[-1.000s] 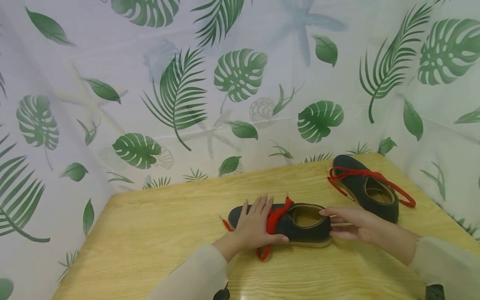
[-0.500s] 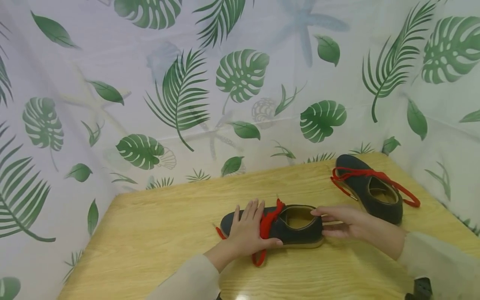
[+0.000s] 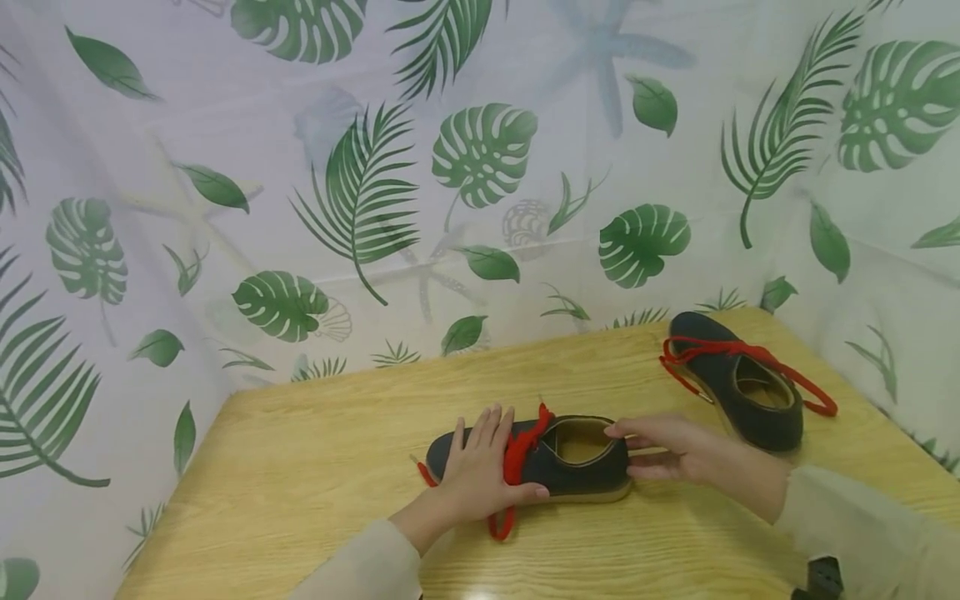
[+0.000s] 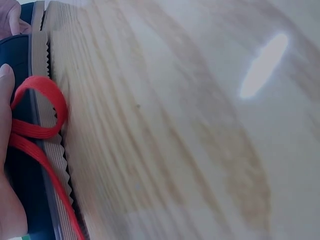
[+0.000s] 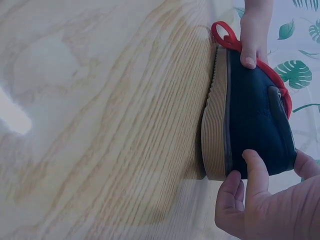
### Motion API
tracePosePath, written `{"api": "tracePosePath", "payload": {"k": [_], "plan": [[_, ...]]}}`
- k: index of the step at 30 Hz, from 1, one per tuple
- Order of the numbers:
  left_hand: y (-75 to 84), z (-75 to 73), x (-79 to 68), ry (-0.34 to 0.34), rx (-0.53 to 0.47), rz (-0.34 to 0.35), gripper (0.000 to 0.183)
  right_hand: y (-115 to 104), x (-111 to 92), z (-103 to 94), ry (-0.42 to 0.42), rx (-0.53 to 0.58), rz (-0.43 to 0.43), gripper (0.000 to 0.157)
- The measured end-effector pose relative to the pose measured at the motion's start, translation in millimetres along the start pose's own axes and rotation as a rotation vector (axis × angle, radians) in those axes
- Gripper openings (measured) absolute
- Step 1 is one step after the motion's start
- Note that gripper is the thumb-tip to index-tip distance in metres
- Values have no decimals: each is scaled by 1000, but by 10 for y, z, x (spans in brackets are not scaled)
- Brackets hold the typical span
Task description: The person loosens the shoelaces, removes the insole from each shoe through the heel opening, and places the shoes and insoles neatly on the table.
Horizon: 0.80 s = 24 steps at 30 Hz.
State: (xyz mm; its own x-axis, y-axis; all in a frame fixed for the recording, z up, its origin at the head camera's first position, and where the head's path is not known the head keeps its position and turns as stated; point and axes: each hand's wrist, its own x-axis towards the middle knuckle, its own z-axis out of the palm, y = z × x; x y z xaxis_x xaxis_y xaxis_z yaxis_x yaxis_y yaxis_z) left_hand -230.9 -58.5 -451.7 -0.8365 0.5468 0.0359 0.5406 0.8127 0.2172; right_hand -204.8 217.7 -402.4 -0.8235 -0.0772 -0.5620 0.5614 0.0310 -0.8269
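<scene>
A dark navy shoe with a pale ridged sole lies on the wooden table, toe to the left. Its red lace is bunched over the top, and a lace loop hangs down the near side. My left hand lies across the toe part, fingers straight over the top and thumb along the near side. At the heel, my right hand grips the shoe, its thumb at the collar and its fingers against the back and side. The palm side of the left hand is hidden.
A matching shoe with a loosely draped red lace sits at the back right, just behind the right forearm. Leaf-printed white cloth stands along the back and sides of the wooden table.
Both hands have slid the near shoe to the left along the table, keeping the same hold on it. The shoe at the back right has stayed in place.
</scene>
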Motion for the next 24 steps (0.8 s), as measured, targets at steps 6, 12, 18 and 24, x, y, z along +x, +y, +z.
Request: {"api": "tracePosePath", "payload": {"k": [6,12,18,24], "plan": [[-180,-181,-57,-144,-45,149,114,5,-3,17,-5,1,9,14],[-434,-344,-161,-246,-59,305,122,-8,-16,18,-21,-3,7,11],[-482,-271,-262,-163,44,326,115,-22,-33,14,-10,3,9,8],[-428,-204,-315,-99,198,316,95,-20,-17,22,-7,3,3,8]]}}
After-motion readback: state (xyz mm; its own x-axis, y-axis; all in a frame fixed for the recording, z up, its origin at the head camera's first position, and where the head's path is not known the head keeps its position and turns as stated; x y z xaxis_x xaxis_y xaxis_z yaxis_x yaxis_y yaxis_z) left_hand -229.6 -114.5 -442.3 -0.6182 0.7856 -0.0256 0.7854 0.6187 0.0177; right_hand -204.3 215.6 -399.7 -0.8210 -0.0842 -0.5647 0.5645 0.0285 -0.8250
